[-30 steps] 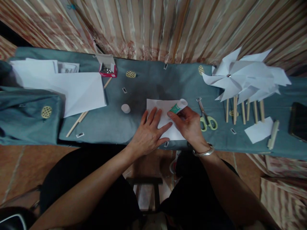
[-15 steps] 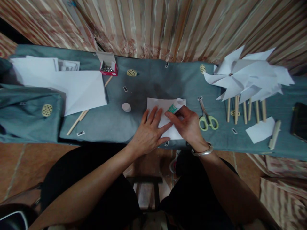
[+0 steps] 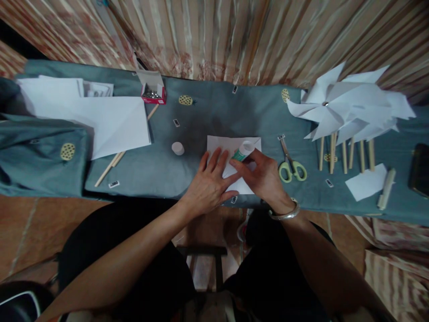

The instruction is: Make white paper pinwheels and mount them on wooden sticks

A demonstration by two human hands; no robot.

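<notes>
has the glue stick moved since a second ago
Yes. The glue stick in the right hand has slid slightly left across the paper, away from the scissors.

paper square [image 3: 221, 144] mid-table under both hands, cap [image 3: 178, 148] to its left, scissors [image 3: 290, 164] to its right

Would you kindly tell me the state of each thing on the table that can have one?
glue stick, tilted, held in the right hand, lower end on the paper.
white cap, off, lying apart on the cloth.
paper square, flat, pinned by the open left hand.
scissors, blades shut, untouched.
small red box, lid open.
pinwheels, assembled, lying flat.
</notes>
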